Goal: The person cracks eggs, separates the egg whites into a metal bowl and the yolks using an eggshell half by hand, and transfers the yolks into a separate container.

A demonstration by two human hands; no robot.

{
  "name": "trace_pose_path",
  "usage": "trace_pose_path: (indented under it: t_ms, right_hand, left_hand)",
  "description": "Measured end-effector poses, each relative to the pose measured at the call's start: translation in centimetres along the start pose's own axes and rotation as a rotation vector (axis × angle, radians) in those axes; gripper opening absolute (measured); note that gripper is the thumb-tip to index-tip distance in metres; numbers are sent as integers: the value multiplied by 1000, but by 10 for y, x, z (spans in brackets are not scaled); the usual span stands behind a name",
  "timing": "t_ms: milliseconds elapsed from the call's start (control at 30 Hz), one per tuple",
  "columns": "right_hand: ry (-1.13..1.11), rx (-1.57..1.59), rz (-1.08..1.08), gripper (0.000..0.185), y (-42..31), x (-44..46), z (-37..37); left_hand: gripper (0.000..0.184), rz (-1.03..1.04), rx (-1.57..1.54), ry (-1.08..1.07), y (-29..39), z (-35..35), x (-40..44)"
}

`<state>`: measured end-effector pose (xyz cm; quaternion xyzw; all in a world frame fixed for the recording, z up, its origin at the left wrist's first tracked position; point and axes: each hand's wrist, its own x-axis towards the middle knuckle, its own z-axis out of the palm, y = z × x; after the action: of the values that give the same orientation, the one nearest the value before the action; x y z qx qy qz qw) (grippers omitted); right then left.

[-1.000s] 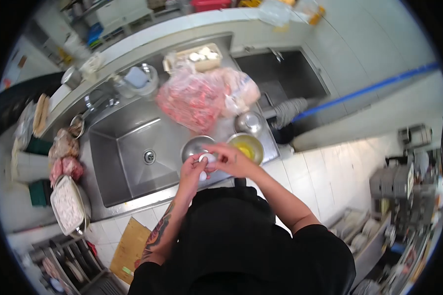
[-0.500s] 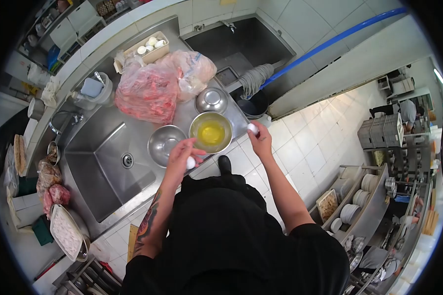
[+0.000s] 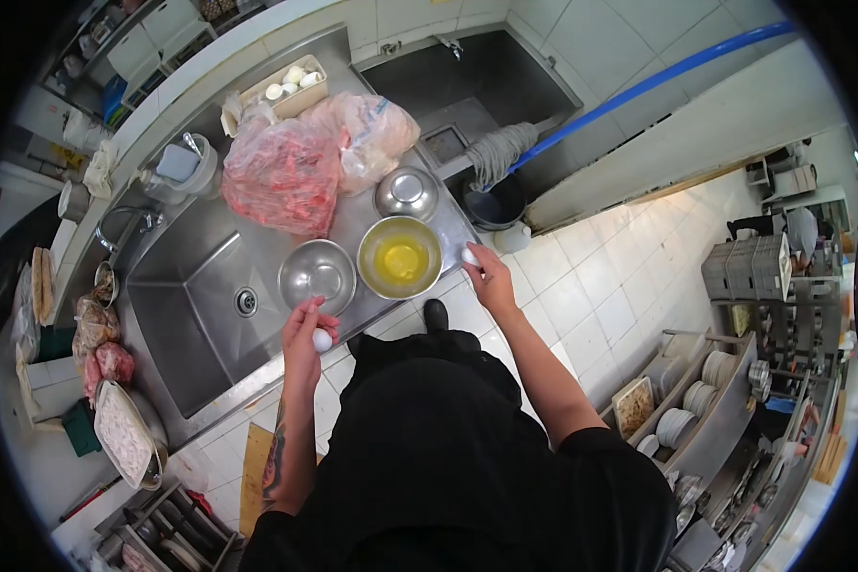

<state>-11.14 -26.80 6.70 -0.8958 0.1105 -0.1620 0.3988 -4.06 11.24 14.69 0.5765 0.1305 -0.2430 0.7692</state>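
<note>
My left hand [image 3: 301, 334] is closed around a white egg [image 3: 322, 340], close to the front edge of the counter. In the fingertips of my right hand [image 3: 492, 283] is another white egg [image 3: 470, 256], just right of the counter's edge. Between the hands, a metal bowl [image 3: 370, 274] holds a yellow, egg-like liquid [image 3: 400, 260]. A metal bowl with a shiny, bare inside [image 3: 318, 276] stands beside it, nearest my left hand. Behind them is a smaller metal bowl [image 3: 408, 194].
A large plastic bag of red meat [image 3: 281, 181] and a paler bag [image 3: 377, 143] lie behind the bowls. A tray of eggs [image 3: 319, 94] stands farther back. To the left is a steel sink [image 3: 186, 334]; a mop head [image 3: 499, 155] hangs over a dark bucket [image 3: 496, 204].
My left hand has drawn back and left from the bowls with its egg. My right hand has shifted slightly left and down, still holding its egg.
</note>
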Motion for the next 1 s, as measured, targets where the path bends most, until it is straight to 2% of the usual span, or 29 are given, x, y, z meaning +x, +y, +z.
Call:
trace_pose_path:
  t_ms: [67, 133, 167, 300, 367, 400, 467, 500, 533, 600, 633, 700, 1000]
  right_hand:
    - [-58, 49, 59, 41, -6, 8, -2]
    - [-70, 910, 608, 40, -15, 17, -6]
    - [-151, 1195, 660, 36, -28, 24, -17]
    - [-315, 1438, 609, 30, -78, 45, -21]
    - [-459, 1212, 509, 28, -90, 57, -5]
    - [-479, 1212, 505, 28, -92, 63, 9]
    - [-529, 342, 116, 34, -84, 71, 45]
    - [-369, 175, -212, 39, -82, 73, 62]
    - [-380, 175, -220, 39, -77, 73, 73]
    - [-415, -103, -336, 37, -83, 74, 82]
    - [-424, -104, -343, 37, -85, 74, 84]
    - [-537, -271, -249, 34, -91, 74, 86]
    - [-559, -360, -277, 35, -83, 74, 103]
  left_hand:
    - [34, 20, -10, 3, -1, 1, -2]
    - [33, 35, -20, 9, -1, 2, -7]
    - [33, 35, -34, 18, 2, 4, -9]
    - [31, 49, -59, 19, 7, 3, -12]
    - [31, 59, -61, 30, 8, 3, -15]
    - [31, 60, -59, 29, 9, 2, -17]
    - [30, 77, -79, 28, 7, -3, -19]
    - [30, 85, -82, 19, 6, -4, -20]
    - [30, 92, -84, 8, 5, -5, -22]
    - [30, 107, -93, 16, 3, -10, -26]
    - [30, 117, -92, 17, 2, -13, -28]
    - [30, 129, -108, 39, 0, -19, -33]
    - [38, 157, -152, 105, -4, -37, -45]
